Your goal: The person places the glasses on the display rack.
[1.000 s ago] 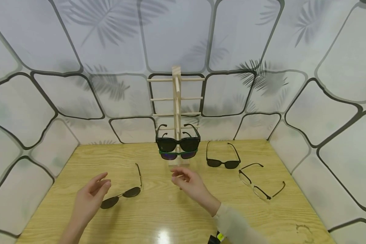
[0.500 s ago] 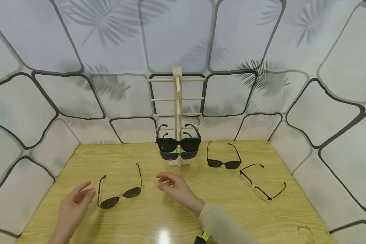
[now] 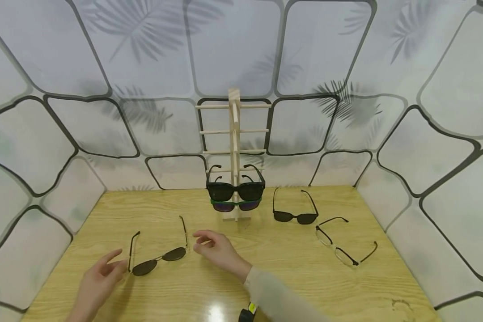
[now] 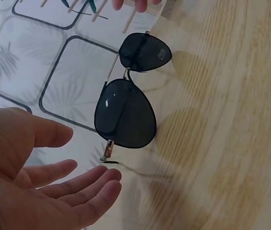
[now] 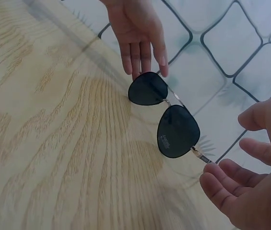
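A pair of aviator sunglasses (image 3: pixel 145 267) with dark lenses and thin metal frames lies on the table, temples unfolded toward the back wall. My left hand (image 3: pixel 98 281) is at its left end, fingers loosely extended, close to the left hinge. Beyond the opposite end, my right hand (image 3: pixel 219 254) hovers with relaxed fingers. The left wrist view shows the dark lens (image 4: pixel 125 114) just past my left fingertips. In the right wrist view, my right fingertips (image 5: pixel 212 175) are by the other hinge; whether they touch it I cannot tell. Neither hand grips anything.
A wooden display rack (image 3: pixel 234 129) stands at the back, holding black sunglasses (image 3: pixel 236 191) and green-framed sunglasses (image 3: pixel 224 206) on its lower part. Right of it lie black sunglasses (image 3: pixel 295 217) and clear-lensed eyeglasses (image 3: pixel 333 246). Patterned walls (image 3: pixel 157 129) enclose the wooden table (image 3: pixel 298 286).
My right hand has moved left, from in front of the rack toward the aviator sunglasses. My left hand has shifted left and down, uncovering the left temple. The glasses have stayed put.
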`<state>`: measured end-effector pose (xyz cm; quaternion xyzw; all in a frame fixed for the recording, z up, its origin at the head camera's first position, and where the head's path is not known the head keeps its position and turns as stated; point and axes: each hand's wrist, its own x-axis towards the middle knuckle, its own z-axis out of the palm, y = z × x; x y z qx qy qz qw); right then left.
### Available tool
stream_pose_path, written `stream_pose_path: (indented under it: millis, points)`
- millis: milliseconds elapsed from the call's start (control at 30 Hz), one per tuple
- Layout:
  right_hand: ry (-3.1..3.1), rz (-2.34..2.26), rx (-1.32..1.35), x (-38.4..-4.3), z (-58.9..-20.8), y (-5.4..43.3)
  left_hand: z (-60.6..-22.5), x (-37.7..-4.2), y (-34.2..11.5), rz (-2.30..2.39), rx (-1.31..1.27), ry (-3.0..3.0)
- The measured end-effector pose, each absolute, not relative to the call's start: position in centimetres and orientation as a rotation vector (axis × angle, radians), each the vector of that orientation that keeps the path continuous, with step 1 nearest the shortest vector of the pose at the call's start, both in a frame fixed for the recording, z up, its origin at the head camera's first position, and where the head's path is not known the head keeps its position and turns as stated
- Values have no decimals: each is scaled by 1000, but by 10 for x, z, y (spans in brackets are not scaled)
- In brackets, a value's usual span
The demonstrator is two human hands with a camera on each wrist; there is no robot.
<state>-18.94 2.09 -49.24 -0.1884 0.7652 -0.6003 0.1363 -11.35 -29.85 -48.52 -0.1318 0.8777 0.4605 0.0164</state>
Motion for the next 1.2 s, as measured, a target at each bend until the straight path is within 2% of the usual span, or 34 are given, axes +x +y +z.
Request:
stream_pose_path:
  millis: [1200]
  points:
    - [2230,-1688,-530,-195,-512,-9,-501,-117,-292,1574,-473,2516]
